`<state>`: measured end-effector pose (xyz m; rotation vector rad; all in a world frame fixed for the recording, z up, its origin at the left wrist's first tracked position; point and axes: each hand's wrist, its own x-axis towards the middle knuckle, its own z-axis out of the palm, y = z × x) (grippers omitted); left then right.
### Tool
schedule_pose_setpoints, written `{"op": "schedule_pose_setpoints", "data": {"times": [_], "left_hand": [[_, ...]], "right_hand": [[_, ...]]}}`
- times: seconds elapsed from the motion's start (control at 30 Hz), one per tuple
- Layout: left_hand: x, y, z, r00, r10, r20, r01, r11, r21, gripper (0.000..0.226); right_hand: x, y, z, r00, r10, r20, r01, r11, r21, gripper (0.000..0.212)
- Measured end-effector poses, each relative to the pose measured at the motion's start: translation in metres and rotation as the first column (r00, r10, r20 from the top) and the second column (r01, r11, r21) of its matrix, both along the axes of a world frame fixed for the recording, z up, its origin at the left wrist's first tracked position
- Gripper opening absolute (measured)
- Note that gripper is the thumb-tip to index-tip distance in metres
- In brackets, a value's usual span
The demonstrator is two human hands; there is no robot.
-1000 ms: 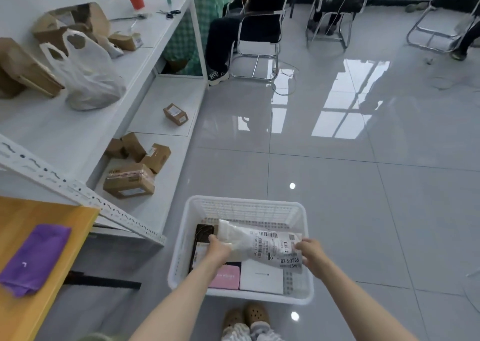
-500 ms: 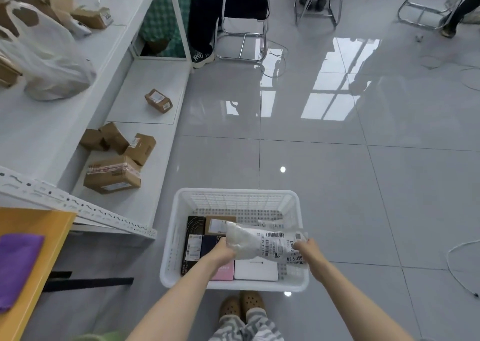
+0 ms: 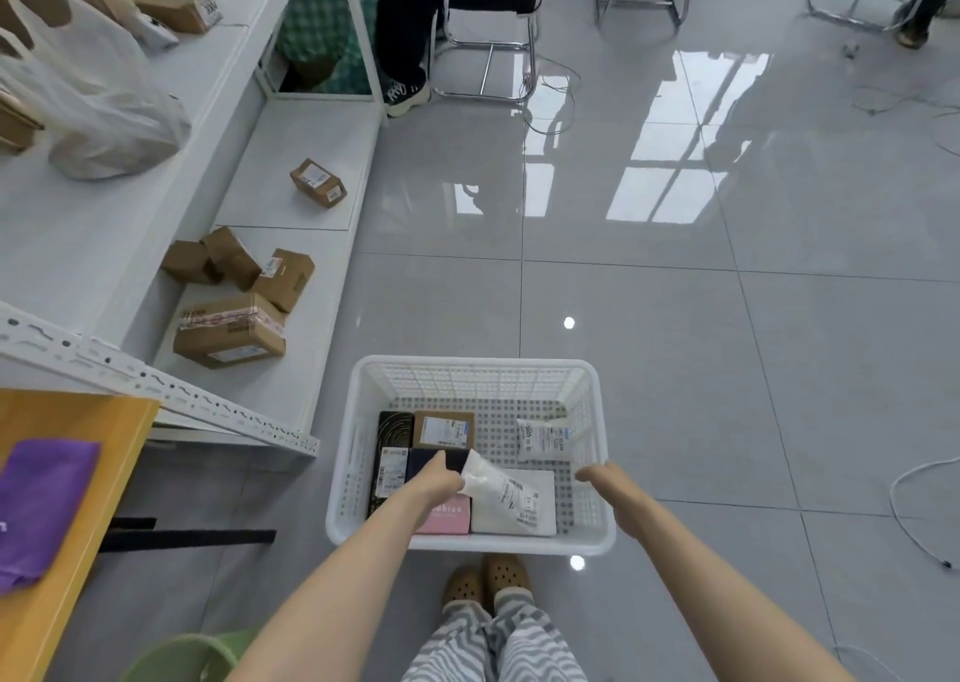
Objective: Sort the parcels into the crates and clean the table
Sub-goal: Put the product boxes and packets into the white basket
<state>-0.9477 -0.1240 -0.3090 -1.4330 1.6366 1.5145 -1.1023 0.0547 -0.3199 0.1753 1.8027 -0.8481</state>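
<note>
The left hand (image 3: pixel 439 479) is closed on the upper end of a white bag (image 3: pixel 500 489), pinching it at the fingertips, back of the hand up. The bag slants down and to the right from that grip, inside the crate (image 3: pixel 470 544), over a white box (image 3: pixel 543 507) and a pink box (image 3: pixel 445 516); whether it touches them I cannot tell. The right hand (image 3: pixel 601 475) holds nothing: its fingers lie loosely together, pointing left toward the bag, above the crate's right side and clear of the bag. Both bare forearms reach forward and down, the left from the lower left, the right from the lower right, with the wrists about level over the crate's near half. The bag carries a shipping label with a barcode; its print is too small to read. Beyond the right hand lies a small white pouch (image 3: pixel 543 439) with a label whose digits look like "3005". Beyond the left hand sit a labelled cardboard box (image 3: pixel 444 429) and a black box (image 3: pixel 395 427). The pink box bears pale lettering that cannot be made out. Well left of the left hand is an orange table (image 3: pixel 88 421) with a purple cloth (image 3: pixel 41 504) on it.
</note>
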Motion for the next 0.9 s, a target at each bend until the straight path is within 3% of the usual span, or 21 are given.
{"op": "schedule_pose_setpoints", "data": {"times": [0.33, 0.47, 0.63, 0.77, 0.9], "left_hand": [[0.023, 0.007, 0.024, 0.997, -0.007, -0.080, 0.012, 0.998, 0.065, 0.064], [0.053, -0.007, 0.052, 0.980, 0.144, -0.136, -0.141, 0.990, 0.029, 0.053], [0.114, -0.028, 0.075, 0.924, 0.324, -0.205, -0.345, 0.936, -0.074, 0.051], [0.193, -0.029, 0.095, 0.863, 0.458, -0.211, -0.489, 0.864, -0.124, 0.019], [0.290, -0.024, 0.109, 0.741, 0.602, -0.297, -0.664, 0.725, -0.186, 0.042]], "right_hand": [[0.014, -0.011, -0.008, 0.969, 0.249, 0.004, -0.248, 0.967, -0.066, 0.060], [0.025, -0.051, 0.025, 0.925, 0.371, -0.080, -0.376, 0.925, -0.061, 0.039], [0.059, -0.110, 0.050, 0.830, 0.533, -0.164, -0.553, 0.823, -0.127, 0.046], [0.121, -0.163, 0.075, 0.752, 0.623, -0.217, -0.658, 0.730, -0.184, 0.042], [0.198, -0.193, 0.092, 0.589, 0.782, -0.202, -0.804, 0.543, -0.242, 0.040]]}}
